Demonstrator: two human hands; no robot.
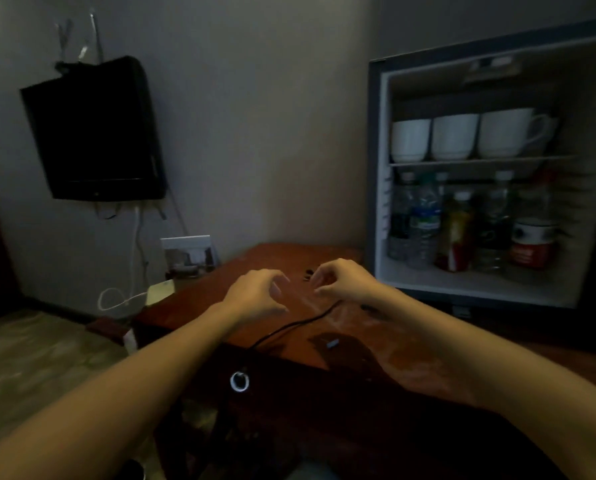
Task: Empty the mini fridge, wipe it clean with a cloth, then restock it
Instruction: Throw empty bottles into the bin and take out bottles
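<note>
Right of table (255, 258): fridge (375, 174) stands open and fully stocked; its door is out of view.
Upper shelf (480, 160): three white cups (454, 136) in a row, close together.
Lower compartment: bottles (424, 220) packed tight, with a red-labelled can (532, 244) at the right.
Left hand (258, 296): over the table, fingers loosely curled, holding nothing.
Right hand (345, 278): just beside the left, fingers loosely curled, nothing seen in it.
Task status: judged at the start. Nothing is unloaded and no cloth is in view.
Risk, bottles: crowded stock. Pulling one out may topple its neighbours.
Risk, cups: they may knock together or slip off the shelf edge if dragged.
Risk, cable (289, 327): it crosses the near table. Items set on it may tip, and a forearm may snag it.
Risk, light: the room is dim, so grips may be misjudged.
</note>
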